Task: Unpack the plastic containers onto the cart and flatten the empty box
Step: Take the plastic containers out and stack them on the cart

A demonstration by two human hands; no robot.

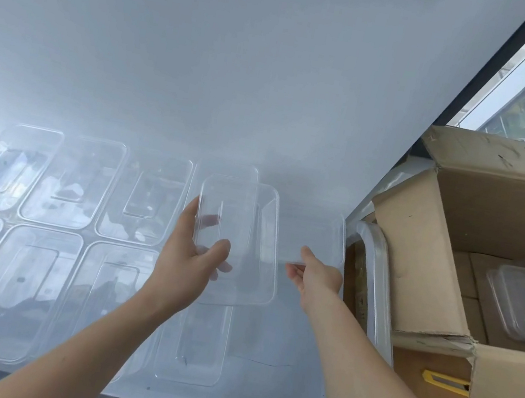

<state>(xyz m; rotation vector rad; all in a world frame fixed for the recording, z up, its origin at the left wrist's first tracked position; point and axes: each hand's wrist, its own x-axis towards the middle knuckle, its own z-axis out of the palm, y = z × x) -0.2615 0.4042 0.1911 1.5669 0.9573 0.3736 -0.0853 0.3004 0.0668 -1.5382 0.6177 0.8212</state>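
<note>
Gripping a clear container [248, 231] by its near end with left fingers [219, 248], thumb on top, left hand [190, 256] above the cart top [274, 392]. Pinching another clear piece [317, 236] in the right hand [315, 277], just beside. Farther out, rows of containers [73, 181] on the cart; one container [521, 304] inside the open cardboard box [417, 259].

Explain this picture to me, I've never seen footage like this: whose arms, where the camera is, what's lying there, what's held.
No machine here: a person wears a camera on the head, looking down at their own arms. The left hand grips a clear container; the right hand pinches the edge of a second clear piece, lid or container I cannot tell. More clear containers lie in rows on the white cart top. At right stands an open cardboard box with another container inside.
</note>
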